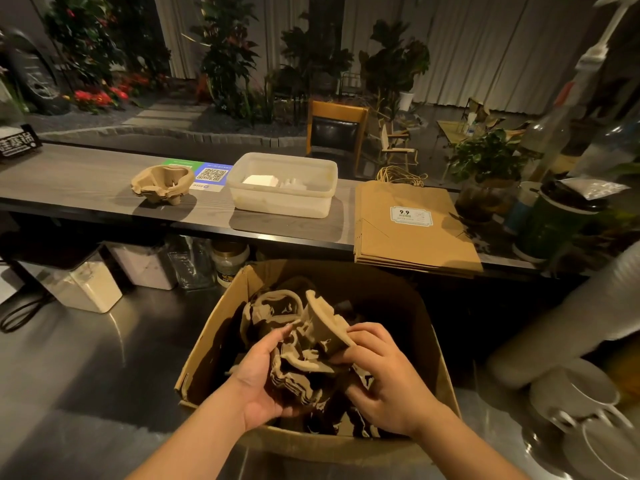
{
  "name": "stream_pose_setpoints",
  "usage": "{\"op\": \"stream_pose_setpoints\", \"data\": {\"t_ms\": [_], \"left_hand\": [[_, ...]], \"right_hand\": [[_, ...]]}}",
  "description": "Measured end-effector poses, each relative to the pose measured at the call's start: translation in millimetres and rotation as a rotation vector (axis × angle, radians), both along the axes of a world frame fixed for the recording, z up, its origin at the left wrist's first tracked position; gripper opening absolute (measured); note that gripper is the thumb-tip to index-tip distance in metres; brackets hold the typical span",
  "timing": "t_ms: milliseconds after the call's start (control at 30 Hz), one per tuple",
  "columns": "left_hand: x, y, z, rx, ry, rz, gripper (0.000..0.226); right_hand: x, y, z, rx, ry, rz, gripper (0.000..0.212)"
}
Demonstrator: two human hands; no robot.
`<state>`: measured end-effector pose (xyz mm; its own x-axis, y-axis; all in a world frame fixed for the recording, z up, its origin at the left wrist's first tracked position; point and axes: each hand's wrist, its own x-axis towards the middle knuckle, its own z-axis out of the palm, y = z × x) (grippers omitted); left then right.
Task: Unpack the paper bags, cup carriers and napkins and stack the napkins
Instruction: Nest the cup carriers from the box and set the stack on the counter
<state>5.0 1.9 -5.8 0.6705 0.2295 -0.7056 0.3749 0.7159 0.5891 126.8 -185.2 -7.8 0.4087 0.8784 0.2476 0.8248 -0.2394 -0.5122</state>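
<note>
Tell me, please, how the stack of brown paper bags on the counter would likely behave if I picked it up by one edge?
The paper bags lie flat and thin, so they would probably droop. They are loose layers overhanging the counter, so some may well slide apart. Their cord handles would likely dangle.

I count one cardboard box (pixel 221 344), two hands in it; beyond the box, one cup-carrier stack (pixel 162 183), one plastic tub (pixel 311 202), one paper-bag stack (pixel 412 230).

We're gripping pulp cup carriers (pixel 311 344) with left hand (pixel 258 382) and right hand (pixel 388 386) inside the cardboard box (pixel 440 372). Paper bags (pixel 412 226), napkin tub (pixel 284 185) and another carrier stack (pixel 162 183) are sitting on the counter (pixel 69 181).
</note>
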Motion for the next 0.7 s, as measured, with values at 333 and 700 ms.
{"op": "stream_pose_setpoints", "data": {"t_ms": [333, 700], "left_hand": [[2.7, 1.0, -12.7, 0.118, -0.039, 0.064, 0.054], [8.0, -0.3, -14.1, 0.286, -0.09, 0.11, 0.041]], "right_hand": [[-4.8, 6.9, 22.2, -0.073, 0.196, -0.148, 0.068], [3.4, 10.9, 36.9, 0.094, 0.086, -0.459, 0.034]]}}
